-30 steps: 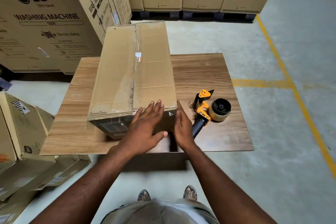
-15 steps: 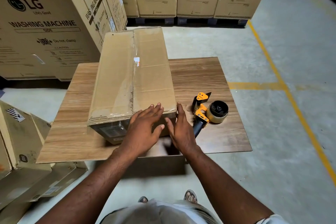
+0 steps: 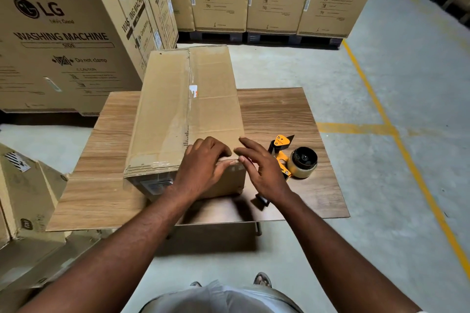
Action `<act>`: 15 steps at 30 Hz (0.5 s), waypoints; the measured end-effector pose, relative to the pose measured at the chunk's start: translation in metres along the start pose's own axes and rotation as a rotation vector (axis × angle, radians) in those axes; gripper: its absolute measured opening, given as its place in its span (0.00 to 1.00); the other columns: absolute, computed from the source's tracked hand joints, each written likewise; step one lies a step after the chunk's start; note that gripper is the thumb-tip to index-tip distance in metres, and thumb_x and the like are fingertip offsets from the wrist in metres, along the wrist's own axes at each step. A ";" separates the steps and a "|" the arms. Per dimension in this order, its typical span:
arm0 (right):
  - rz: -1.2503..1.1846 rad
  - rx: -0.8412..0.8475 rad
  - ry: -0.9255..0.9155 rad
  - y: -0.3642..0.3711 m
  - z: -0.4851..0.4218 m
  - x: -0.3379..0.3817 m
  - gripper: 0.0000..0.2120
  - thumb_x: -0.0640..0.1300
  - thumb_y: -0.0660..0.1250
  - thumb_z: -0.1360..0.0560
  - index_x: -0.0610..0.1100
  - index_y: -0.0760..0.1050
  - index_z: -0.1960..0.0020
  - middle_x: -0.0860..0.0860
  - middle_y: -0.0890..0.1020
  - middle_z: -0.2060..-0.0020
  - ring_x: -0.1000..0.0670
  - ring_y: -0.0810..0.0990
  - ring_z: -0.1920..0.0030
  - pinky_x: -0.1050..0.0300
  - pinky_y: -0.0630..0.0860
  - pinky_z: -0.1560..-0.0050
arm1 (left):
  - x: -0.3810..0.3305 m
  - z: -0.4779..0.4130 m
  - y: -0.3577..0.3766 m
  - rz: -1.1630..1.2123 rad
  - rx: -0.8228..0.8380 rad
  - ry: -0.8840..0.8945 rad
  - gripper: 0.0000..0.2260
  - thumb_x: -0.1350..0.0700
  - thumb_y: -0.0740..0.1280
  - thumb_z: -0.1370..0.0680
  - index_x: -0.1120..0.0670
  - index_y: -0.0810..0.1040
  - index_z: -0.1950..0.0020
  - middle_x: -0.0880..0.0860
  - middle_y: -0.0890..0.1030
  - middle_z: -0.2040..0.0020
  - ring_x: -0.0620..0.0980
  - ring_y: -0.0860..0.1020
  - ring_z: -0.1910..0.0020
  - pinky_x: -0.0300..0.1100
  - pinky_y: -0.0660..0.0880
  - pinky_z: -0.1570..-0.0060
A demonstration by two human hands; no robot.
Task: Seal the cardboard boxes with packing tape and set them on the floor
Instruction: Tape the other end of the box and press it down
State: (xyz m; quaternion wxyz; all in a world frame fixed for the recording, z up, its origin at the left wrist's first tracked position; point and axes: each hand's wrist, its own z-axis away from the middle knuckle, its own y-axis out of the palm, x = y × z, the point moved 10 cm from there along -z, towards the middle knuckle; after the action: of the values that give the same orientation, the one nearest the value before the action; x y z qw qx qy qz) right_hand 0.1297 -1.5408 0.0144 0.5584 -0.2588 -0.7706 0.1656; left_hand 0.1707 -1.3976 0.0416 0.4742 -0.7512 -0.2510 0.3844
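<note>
A long cardboard box (image 3: 165,114) lies on the wooden table (image 3: 279,114), with clear tape along its top centre seam. My left hand (image 3: 203,168) lies over the box's near top edge towards its right corner, fingers bent on top and thumb on the near face. Beside it, my right hand (image 3: 264,170) has nearly straight fingers; its thumb tip meets the left thumb at that edge and its index finger touches the box's corner. The yellow tape dispenser (image 3: 292,157) with its roll lies on the table just right of my right hand; nothing holds it.
Tall washing-machine cartons (image 3: 63,40) stand left and along the back on pallets. Smaller cardboard boxes (image 3: 23,193) sit on the floor at the left of the table. A yellow floor line (image 3: 396,134) runs on the right. My sandalled feet are below the table's near edge.
Both hands rose from the box's near face to its top near edge, and the left fingers bent. The box and the tape dispenser stayed put.
</note>
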 end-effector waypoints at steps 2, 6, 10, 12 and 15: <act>0.078 0.051 -0.063 0.001 0.004 -0.003 0.17 0.42 0.65 0.19 0.50 0.77 0.31 0.55 0.70 0.26 0.55 0.70 0.28 0.51 0.72 0.32 | -0.002 0.003 0.001 -0.046 -0.035 0.033 0.12 0.41 0.67 0.23 0.46 0.78 0.44 0.47 0.77 0.48 0.51 0.75 0.49 0.48 0.71 0.51; 0.297 0.112 -0.179 0.005 0.010 0.001 0.29 0.33 0.65 0.22 0.54 0.67 0.25 0.57 0.63 0.23 0.47 0.74 0.31 0.51 0.79 0.44 | -0.008 0.007 0.001 -0.138 -0.043 0.104 0.13 0.43 0.66 0.22 0.48 0.78 0.42 0.48 0.78 0.47 0.53 0.76 0.51 0.49 0.72 0.52; 0.332 0.131 -0.182 0.008 0.009 0.007 0.29 0.36 0.70 0.25 0.47 0.69 0.25 0.49 0.67 0.24 0.45 0.66 0.25 0.45 0.72 0.31 | -0.007 0.011 0.002 -0.118 0.019 0.129 0.16 0.48 0.71 0.24 0.47 0.75 0.38 0.49 0.77 0.42 0.52 0.75 0.46 0.49 0.72 0.48; 0.310 0.129 -0.192 0.011 0.007 0.017 0.24 0.46 0.69 0.22 0.43 0.72 0.28 0.47 0.70 0.26 0.45 0.64 0.23 0.44 0.68 0.28 | -0.002 0.013 0.003 -0.078 0.071 0.117 0.20 0.49 0.73 0.26 0.46 0.73 0.36 0.48 0.75 0.39 0.50 0.73 0.44 0.48 0.70 0.46; 0.298 0.119 -0.220 0.017 -0.001 0.030 0.18 0.46 0.66 0.20 0.40 0.76 0.32 0.46 0.75 0.30 0.45 0.68 0.25 0.44 0.71 0.30 | 0.003 0.011 -0.004 0.023 0.070 0.080 0.17 0.44 0.70 0.24 0.45 0.75 0.37 0.46 0.76 0.41 0.49 0.73 0.43 0.49 0.71 0.44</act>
State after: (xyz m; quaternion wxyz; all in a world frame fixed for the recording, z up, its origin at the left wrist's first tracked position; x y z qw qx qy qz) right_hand 0.1270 -1.5097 0.0291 0.4543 -0.3170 -0.7689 0.3192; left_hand 0.1634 -1.3876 0.0411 0.5055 -0.7516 -0.2095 0.3684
